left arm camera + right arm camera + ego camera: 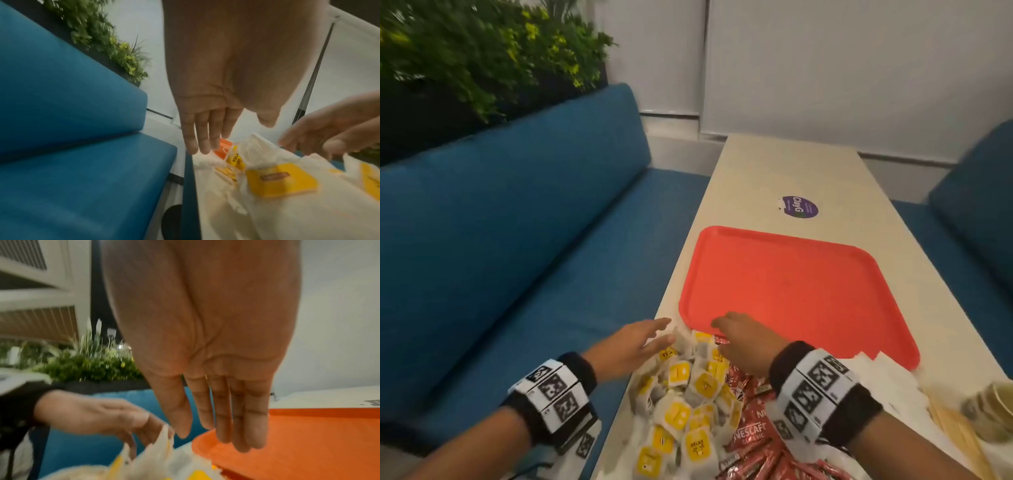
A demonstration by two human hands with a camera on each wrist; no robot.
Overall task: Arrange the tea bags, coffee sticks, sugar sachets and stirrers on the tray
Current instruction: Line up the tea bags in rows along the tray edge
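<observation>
A bare red tray (791,291) lies in the middle of the table. In front of it sits a heap of yellow-labelled tea bags (688,394), with red coffee sticks (750,435) to their right. White sachets (887,377) and wooden stirrers (955,431) lie at the near right. My left hand (662,330) reaches over the far left edge of the tea bags (279,178) with fingers (205,138) straight, holding nothing. My right hand (726,329) hovers at the tray's (308,443) near left corner, its fingers (226,426) hanging straight and empty.
Blue benches (517,257) run along both sides of the narrow table (756,171); the tea bags sit close to its left edge. A purple sticker (799,207) is beyond the tray. Paper cups (993,411) stand at the near right. Plants (482,61) fill the back left.
</observation>
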